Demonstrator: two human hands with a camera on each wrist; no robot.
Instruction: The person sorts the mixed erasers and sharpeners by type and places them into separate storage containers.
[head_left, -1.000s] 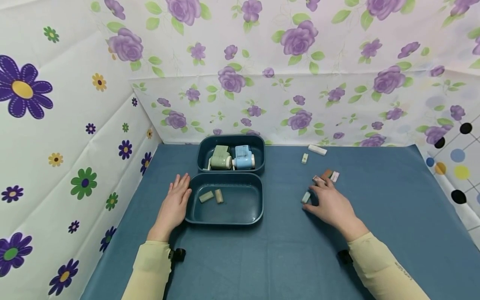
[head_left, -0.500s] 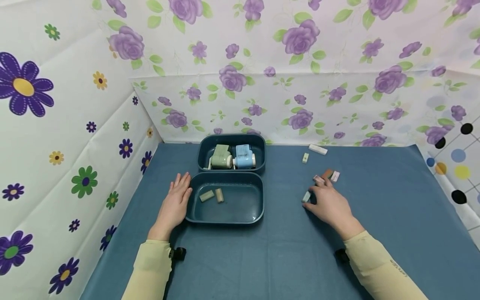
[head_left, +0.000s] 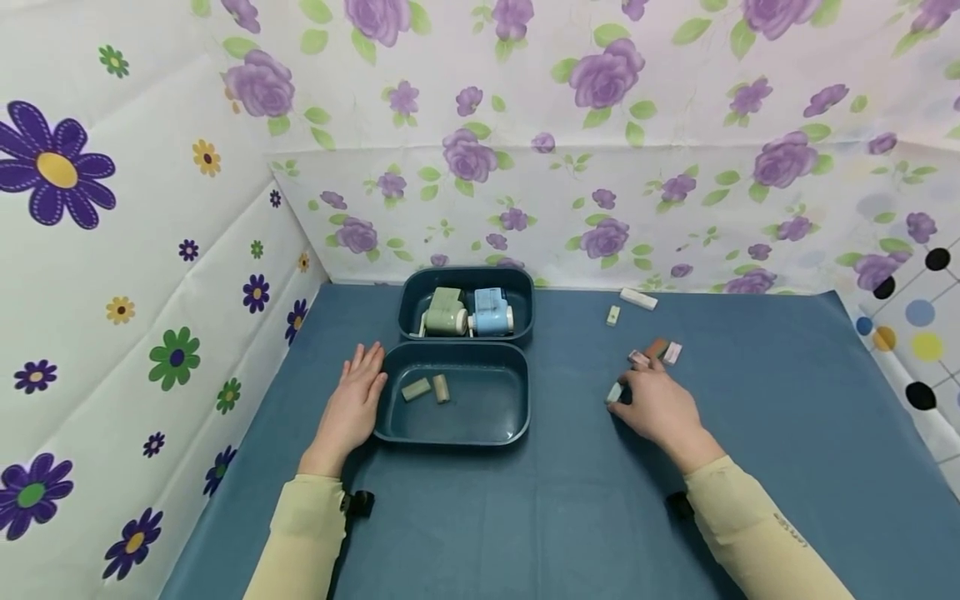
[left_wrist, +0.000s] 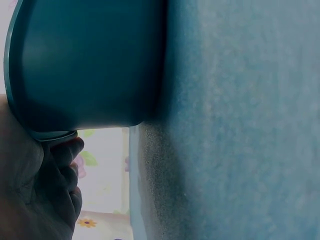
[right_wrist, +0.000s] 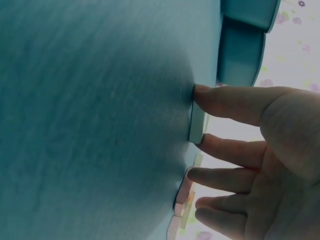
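Right-hand fingers [right_wrist: 235, 151] have drawn closer, pinching the pale block [right_wrist: 197, 124]

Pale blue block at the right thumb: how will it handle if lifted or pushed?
The pale blue block is probably stiff: its edges look straight. Likely light, as it's small beside the right hand. Pushed, it should slide rather than roll, being flat-sided and low on the blue cloth.

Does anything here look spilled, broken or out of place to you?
Nothing looks spilled or broken. The only untidy part is the small blocks lying at mixed angles on the blue cloth near the right hand, while two similar ones lie inside the front tray.
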